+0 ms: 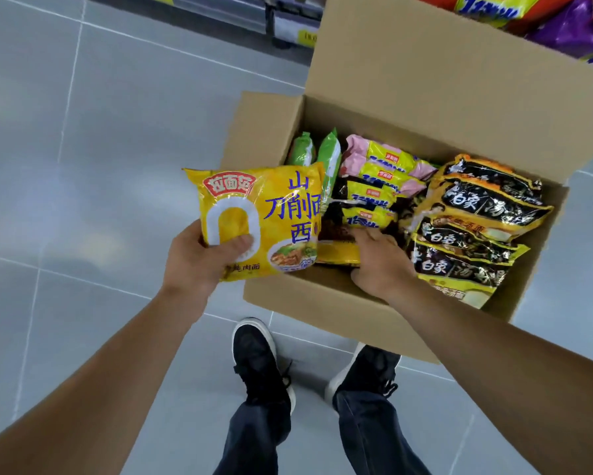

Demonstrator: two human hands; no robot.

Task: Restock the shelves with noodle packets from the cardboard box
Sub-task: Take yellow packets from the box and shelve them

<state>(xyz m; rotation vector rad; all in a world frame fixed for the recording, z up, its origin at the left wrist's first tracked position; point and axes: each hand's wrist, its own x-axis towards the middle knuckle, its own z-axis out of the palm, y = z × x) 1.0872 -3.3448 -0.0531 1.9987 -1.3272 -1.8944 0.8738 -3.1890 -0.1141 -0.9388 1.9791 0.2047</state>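
Note:
An open cardboard box (271, 132) stands on the floor in front of my feet. It holds several noodle packets: green ones (331, 156) at the back left, pink and yellow ones (384, 173) in the middle, black and yellow ones (476, 214) on the right. My left hand (199, 258) grips a yellow noodle packet with blue writing (264, 214) by its lower edge, above the box's left wall. My right hand (380, 262) is inside the box, fingers and thumb closed around the edge of a second yellow packet (336, 255) lying at the near side.
The box's tall back flap (442, 80) stands upright. Behind it, shelf stock in yellow, red and purple packets (562, 25) shows at the top right. Grey floor tiles (82, 166) spread to the left. My two dark shoes (257, 358) stand just before the box.

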